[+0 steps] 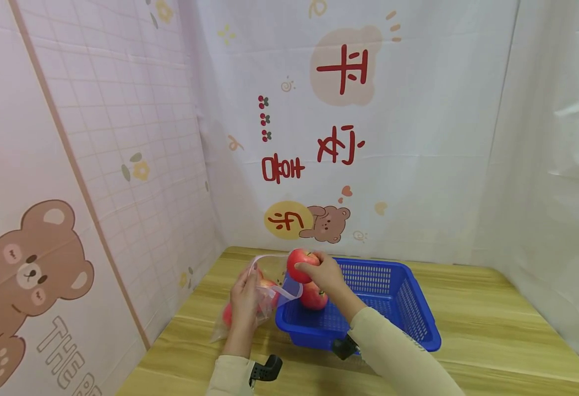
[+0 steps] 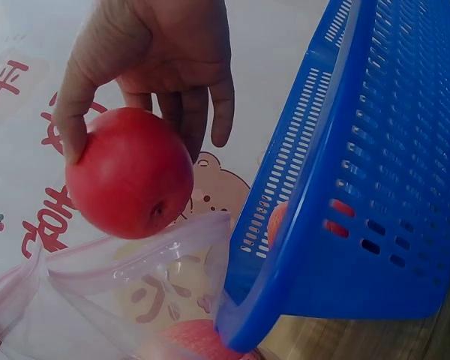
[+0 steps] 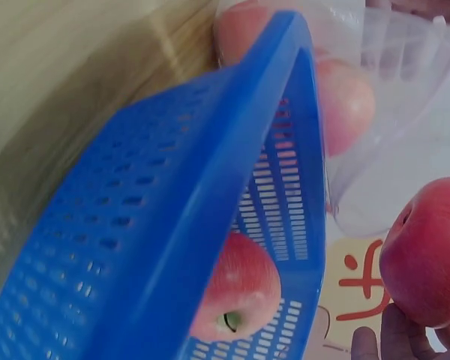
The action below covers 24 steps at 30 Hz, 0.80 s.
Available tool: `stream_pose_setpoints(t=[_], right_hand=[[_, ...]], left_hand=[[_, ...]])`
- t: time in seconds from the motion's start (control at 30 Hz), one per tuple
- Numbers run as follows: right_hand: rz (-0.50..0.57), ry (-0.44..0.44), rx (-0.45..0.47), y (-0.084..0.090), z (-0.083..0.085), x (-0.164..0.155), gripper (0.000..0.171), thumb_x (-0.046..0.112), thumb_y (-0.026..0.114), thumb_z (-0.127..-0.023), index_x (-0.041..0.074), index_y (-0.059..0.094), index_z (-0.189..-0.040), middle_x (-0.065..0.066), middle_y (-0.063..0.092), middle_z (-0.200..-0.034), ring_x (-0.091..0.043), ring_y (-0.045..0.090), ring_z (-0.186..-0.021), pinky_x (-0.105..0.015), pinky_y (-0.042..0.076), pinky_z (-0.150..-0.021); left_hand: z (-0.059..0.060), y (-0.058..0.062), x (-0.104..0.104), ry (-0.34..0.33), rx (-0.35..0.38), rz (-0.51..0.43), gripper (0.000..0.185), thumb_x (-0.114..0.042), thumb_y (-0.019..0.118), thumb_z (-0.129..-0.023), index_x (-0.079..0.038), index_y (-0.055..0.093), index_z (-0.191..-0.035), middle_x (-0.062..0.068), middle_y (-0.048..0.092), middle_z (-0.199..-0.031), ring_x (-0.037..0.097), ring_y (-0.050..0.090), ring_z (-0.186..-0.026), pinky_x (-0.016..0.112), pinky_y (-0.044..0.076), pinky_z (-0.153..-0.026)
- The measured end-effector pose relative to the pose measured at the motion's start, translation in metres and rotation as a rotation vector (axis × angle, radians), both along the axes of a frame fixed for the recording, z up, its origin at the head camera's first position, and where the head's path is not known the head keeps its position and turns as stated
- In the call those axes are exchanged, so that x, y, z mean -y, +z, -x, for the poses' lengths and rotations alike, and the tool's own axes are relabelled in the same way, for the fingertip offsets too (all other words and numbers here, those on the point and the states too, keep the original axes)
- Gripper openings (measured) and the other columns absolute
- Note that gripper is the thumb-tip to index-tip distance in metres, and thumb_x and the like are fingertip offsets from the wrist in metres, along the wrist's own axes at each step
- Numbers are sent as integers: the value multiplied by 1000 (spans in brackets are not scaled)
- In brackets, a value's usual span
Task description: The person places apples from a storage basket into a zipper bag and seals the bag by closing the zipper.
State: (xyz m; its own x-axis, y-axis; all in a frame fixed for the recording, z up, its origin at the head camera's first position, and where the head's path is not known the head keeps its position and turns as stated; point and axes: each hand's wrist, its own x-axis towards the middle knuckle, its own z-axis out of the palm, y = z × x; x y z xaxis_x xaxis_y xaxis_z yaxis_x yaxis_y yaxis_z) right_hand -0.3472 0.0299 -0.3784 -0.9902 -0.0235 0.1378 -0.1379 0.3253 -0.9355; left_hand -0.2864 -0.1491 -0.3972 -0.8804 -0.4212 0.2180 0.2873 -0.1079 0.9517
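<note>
Right hand's [image 1: 325, 274] fingers clamped on apple [image 1: 298, 265], left hand's [image 1: 244, 301] on translucent bag [image 2: 82, 307], blue basket [image 1: 314, 337] near surface's [image 1: 497, 324] far edge

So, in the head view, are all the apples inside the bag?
No: one apple lies in the blue basket, and the right hand holds another apple.

On the back wall [image 1: 418, 121], I read four red characters [image 1: 342, 69], turned sideways: 平, 安, 喜 and, on a yellow disc [image 1: 288, 221], 乐. On the left wall [image 1: 22, 137], I read outlined "THE" [image 1: 61, 341]; adjacent letters are cut off. Lettering on the right sleeve [image 1: 400, 355] is illegible.
</note>
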Motion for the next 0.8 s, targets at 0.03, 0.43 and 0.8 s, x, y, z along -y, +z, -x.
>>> stream_pose_setpoints(t=[0.03, 0.43, 0.8], right_hand=[[-3, -3, -2, 0, -1, 2, 62, 35, 77, -83, 5, 57, -132, -13, 64, -117, -29, 59, -100, -45, 53, -84], [-64, -3, -7, -7, -9, 17, 67, 38, 79, -81, 6, 57, -135, -14, 64, -121, -30, 60, -102, -52, 52, -88], [-138, -41, -86, -12, -10, 33, 72, 35, 82, -78, 4, 54, -137, -15, 65, -119, -31, 64, -101, -50, 54, -86]], left_hand=[[0, 0, 0, 3, 5, 4, 39, -17, 50, -104, 5, 56, -136, 18, 50, -144, 34, 41, -136, 48, 34, -110], [-1, -1, 0, 4, 7, 44, 38, -17, 49, -104, 0, 57, -138, 18, 52, -143, 31, 47, -128, 38, 44, -102], [1, -2, 0, 2, 50, 38, 39, -21, 50, -105, -4, 57, -139, 17, 54, -140, 28, 54, -111, 26, 51, -83]])
